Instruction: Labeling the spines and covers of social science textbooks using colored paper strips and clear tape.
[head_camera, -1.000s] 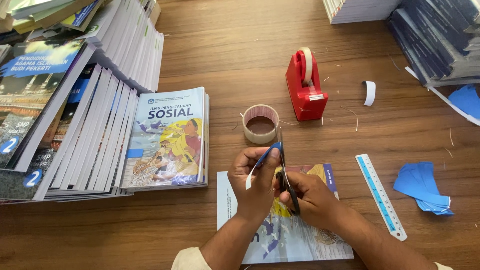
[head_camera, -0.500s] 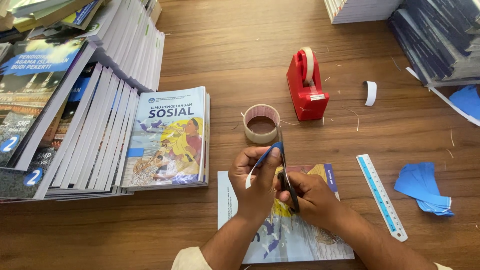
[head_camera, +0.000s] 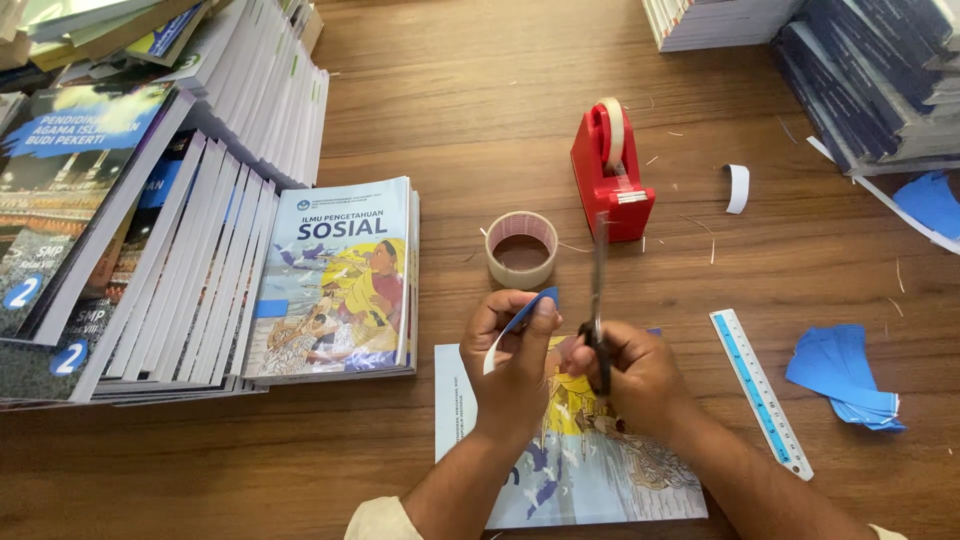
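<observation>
Scissors (head_camera: 598, 300) stand blades-up in the right hand (head_camera: 640, 375), its grip clamped on the handles, above the near book (head_camera: 580, 460). Left hand (head_camera: 515, 350) pinches a blue paper strip (head_camera: 520, 322) just beside the blades, presenting its edge for cutting.

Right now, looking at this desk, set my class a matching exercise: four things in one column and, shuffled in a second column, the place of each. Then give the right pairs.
Things
1. scissors
2. tape dispenser
3. ruler
4. tape roll

Places
A. flat on the table, between the right hand and the blue paper pieces
B. on the table just beyond the left hand
C. held in the right hand, blades pointing away
D. standing beyond the scissor tips, red

Pairs: 1-C, 2-D, 3-A, 4-B
</observation>
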